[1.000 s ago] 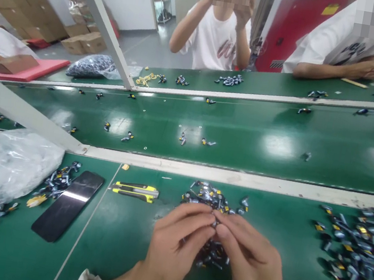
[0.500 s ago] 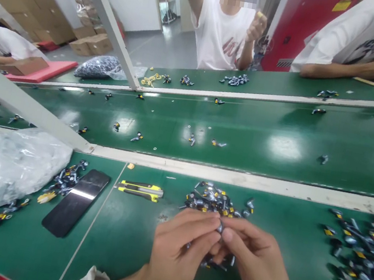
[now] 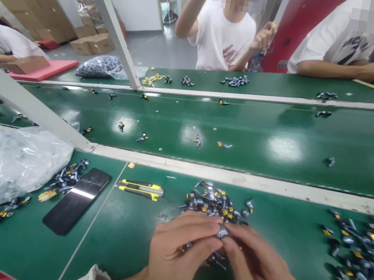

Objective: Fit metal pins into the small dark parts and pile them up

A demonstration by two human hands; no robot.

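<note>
Between my fingertips is a small, shiny dark grey part point(image 3: 222, 232); most of it is covered, so its exact kind does not show. My left hand point(image 3: 182, 254) pinches it from the left, thumb and index finger closed. From the right, my right hand point(image 3: 258, 269) grips the same part with thumb and index finger. Below and behind both hands lies a pile of small dark grey parts with yellow pieces point(image 3: 211, 196), partly hidden by the hands.
A yellow-black utility knife point(image 3: 141, 189), a black phone point(image 3: 76, 202) and a clear plastic bag point(image 3: 2, 171) lie to the left. A larger heap of parts point(image 3: 364, 256) sits right. Beyond a white rail point(image 3: 203, 170), a green belt point(image 3: 250, 146) carries scattered parts. Co-workers sit across.
My right hand has turned slightly, and more of the grey part shows between my fingertips. Parts on the belt have shifted a little to the right. A co-worker opposite has moved their arms.
</note>
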